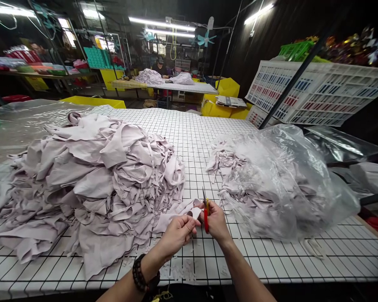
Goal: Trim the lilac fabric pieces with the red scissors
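My left hand [180, 231] is closed, pinching the edge of a pale pinkish-grey fabric piece [170, 219] that lies partly on the table. Red-handled scissors [206, 218] sit in my right hand [216, 222], their dark blades pointing up and away from me. The fingers of my right hand are also close to the same fabric, but whether they grip it I cannot tell. A large heap of similar fabric pieces [107, 167] rises to the left of my hands. Small pale scraps [182, 268] are scattered on the table just below them.
To the right, a clear plastic bag [271, 180] covers more fabric pieces on the grid-lined table [192, 138]. White plastic crates [311, 92] stand at the far right behind a dark slanted pole. Yellow bins [220, 107] are beyond the table, and a person [159, 65] is at another table.
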Motion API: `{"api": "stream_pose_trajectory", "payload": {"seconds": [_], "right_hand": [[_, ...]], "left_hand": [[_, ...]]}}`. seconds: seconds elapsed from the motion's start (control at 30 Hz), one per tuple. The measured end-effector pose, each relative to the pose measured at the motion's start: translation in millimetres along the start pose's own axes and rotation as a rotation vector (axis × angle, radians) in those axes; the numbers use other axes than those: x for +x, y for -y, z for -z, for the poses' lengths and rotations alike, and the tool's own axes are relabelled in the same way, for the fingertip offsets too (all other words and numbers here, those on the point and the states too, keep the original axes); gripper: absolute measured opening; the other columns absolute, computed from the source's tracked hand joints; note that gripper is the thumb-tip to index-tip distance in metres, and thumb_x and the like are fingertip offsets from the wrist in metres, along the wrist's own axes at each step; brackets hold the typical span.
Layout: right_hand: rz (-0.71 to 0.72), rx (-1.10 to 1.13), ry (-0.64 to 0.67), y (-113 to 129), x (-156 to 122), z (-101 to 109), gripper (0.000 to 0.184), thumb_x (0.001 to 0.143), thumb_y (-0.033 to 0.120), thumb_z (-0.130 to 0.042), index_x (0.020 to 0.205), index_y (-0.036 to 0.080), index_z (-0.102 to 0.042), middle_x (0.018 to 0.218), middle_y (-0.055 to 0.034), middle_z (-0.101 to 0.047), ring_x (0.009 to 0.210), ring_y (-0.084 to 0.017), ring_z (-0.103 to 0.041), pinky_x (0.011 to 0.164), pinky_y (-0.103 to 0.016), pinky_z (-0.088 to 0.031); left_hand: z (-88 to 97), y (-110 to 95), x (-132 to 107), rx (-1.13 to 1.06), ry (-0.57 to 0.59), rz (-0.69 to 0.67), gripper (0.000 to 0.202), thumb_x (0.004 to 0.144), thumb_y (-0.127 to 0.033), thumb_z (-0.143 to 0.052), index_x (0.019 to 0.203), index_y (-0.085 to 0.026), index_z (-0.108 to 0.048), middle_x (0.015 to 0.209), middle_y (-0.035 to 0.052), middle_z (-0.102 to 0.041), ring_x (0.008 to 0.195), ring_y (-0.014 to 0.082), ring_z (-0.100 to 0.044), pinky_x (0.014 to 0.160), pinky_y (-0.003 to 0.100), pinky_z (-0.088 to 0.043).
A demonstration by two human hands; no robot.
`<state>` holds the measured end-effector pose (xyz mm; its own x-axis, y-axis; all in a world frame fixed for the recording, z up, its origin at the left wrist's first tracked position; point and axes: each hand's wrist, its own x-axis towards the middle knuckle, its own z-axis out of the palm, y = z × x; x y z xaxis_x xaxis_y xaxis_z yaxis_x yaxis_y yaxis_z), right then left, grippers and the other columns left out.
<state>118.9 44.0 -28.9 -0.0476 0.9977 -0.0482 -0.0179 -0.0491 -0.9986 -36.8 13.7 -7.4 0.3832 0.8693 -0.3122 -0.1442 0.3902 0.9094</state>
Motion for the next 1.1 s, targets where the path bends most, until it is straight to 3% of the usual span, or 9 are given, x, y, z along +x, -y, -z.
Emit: {"api": "stream_pose_trajectory", "payload": {"seconds": [0.1,0.17,0.2,0.27,0.33,0.4,0.53,0.7,1.1], "right_hand": [[-0.012,0.007,0.023,-2,-1,-1,0.018,0.068,0.025,-0.071,0.081,0.017,-0.06,0.072,0.0003,-0.062,0.063,-0.012,-0.055,0.058,-0.022,-0.046],[-0.034,0.014,0.051,-4,-2,-3,0.021,0.065,0.028,-0.074,0.076,0.017,-0.059,0.067,0.0017,-0.06,0.059,-0.011,-0.053,0.056,-0.022,-0.045],[-0.048,0.018,0.065,-6,-3,-5,0.023,0.065,0.03,-0.075,0.073,0.017,-0.058,0.063,0.0028,-0.058,0.055,-0.01,-0.05,0.053,-0.022,-0.043],[-0.079,0.021,0.088,-9,-3,-7,0.028,0.065,0.037,-0.075,0.071,0.018,-0.055,0.055,0.0051,-0.052,0.048,-0.009,-0.044,0.047,-0.021,-0.039],[-0.107,0.021,0.103,-7,-4,-5,0.031,0.066,0.042,-0.074,0.071,0.018,-0.054,0.053,0.0054,-0.05,0.045,-0.008,-0.042,0.045,-0.022,-0.037],[-0.111,-0.011,0.089,1,-7,3,0.033,0.068,0.044,-0.072,0.076,0.017,-0.056,0.059,0.0034,-0.053,0.05,-0.01,-0.045,0.048,-0.023,-0.039],[-0.058,-0.408,0.061,28,-21,29,0.031,0.07,0.045,-0.069,0.078,0.019,-0.054,0.067,0.0024,-0.054,0.06,-0.012,-0.047,0.054,-0.023,-0.038],[-0.009,-0.859,0.139,45,-41,40,0.036,0.068,0.05,-0.068,0.071,0.021,-0.047,0.068,0.0037,-0.05,0.061,-0.013,-0.045,0.054,-0.024,-0.034],[0.051,-1.006,0.161,45,-40,28,0.037,0.07,0.052,-0.065,0.069,0.022,-0.043,0.069,0.0041,-0.052,0.062,-0.013,-0.046,0.055,-0.024,-0.031]], "left_hand": [[1.7,-2,-1,0.217,-0.167,-0.262,0.036,0.083,-0.048,-0.056,0.083,-0.014,-0.068,0.088,0.0066,-0.057,0.069,0.0125,-0.054,0.058,0.023,-0.043],[2.4,-2,-1,0.322,-0.276,-0.405,0.033,0.084,-0.045,-0.056,0.08,-0.016,-0.07,0.118,0.0111,-0.052,0.093,0.0193,-0.056,0.074,0.027,-0.046],[2.3,-1,-1,0.325,-0.289,-0.425,0.032,0.085,-0.044,-0.055,0.079,-0.016,-0.07,0.126,0.0117,-0.048,0.095,0.0198,-0.057,0.075,0.028,-0.047],[1.3,4,2,0.225,-0.221,-0.368,0.033,0.086,-0.045,-0.052,0.083,-0.016,-0.067,0.117,0.0132,-0.056,0.074,0.0147,-0.059,0.06,0.025,-0.047],[-0.2,11,6,0.046,-0.107,-0.275,0.033,0.088,-0.045,-0.048,0.09,-0.016,-0.062,0.081,0.0073,-0.064,0.05,0.0093,-0.051,0.046,0.021,-0.041],[-1.0,16,11,-0.101,-0.042,-0.233,0.031,0.09,-0.044,-0.047,0.093,-0.015,-0.058,0.06,0.0,-0.058,0.046,0.0086,-0.049,0.048,0.021,-0.042],[0.1,17,16,-0.172,-0.061,-0.291,0.027,0.088,-0.041,-0.052,0.087,-0.015,-0.055,0.071,0.0002,-0.059,0.062,0.0104,-0.057,0.065,0.025,-0.049],[0.5,13,14,0.035,-0.072,-0.355,0.025,0.091,-0.039,-0.048,0.087,-0.015,-0.056,0.066,-0.001,-0.057,0.062,0.011,-0.056,0.065,0.024,-0.046],[0.7,12,8,0.236,-0.025,-0.428,0.024,0.093,-0.035,-0.044,0.085,-0.016,-0.056,0.072,-0.0009,-0.053,0.06,0.01,-0.055,0.06,0.022,-0.044]]}}
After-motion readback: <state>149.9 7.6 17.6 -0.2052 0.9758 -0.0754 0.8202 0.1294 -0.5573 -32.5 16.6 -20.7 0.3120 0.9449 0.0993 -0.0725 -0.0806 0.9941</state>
